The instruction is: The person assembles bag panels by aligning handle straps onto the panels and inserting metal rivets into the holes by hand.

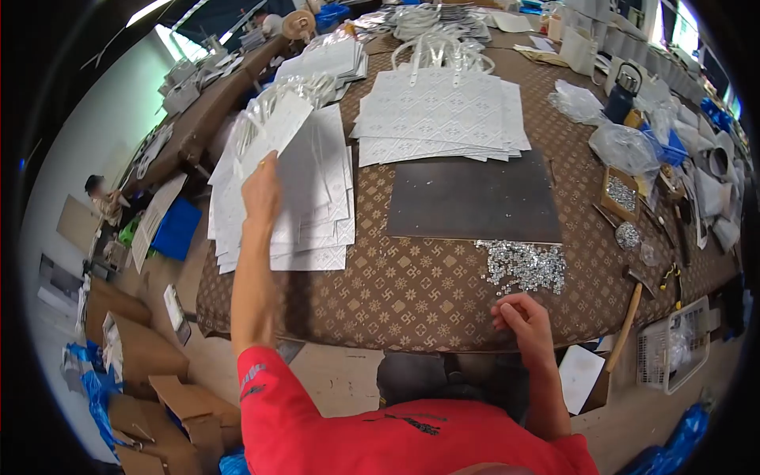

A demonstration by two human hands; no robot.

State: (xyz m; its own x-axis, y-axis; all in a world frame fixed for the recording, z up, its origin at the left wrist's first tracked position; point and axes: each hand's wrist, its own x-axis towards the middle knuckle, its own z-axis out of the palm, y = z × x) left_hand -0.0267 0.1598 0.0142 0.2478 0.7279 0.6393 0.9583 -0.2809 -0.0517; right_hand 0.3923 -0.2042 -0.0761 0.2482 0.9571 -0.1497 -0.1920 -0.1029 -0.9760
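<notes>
My left hand [264,194] is closed on the edge of a white patterned bag panel [279,131], its near end lifted and tilted above the left stack of similar panels [317,186]. Clear handles [305,91] lie bunched at the far end of that stack. At the table's front edge, my right hand [524,318] has its fingers curled in; whether anything is between them is hidden. Just beyond it lies a spread pile of small shiny metal pieces [522,265]. A dark flat board [475,198] lies between the pile and a second stack of white panels [443,111] with clear handles.
On the right are a hammer [629,317], a wooden box of metal pieces [621,192], plastic bags [625,149] and a dark bottle [623,93]. A white basket [673,348] stands below the table's right edge. Cardboard boxes [138,356] sit on the floor at left. Another person [107,198] is far left.
</notes>
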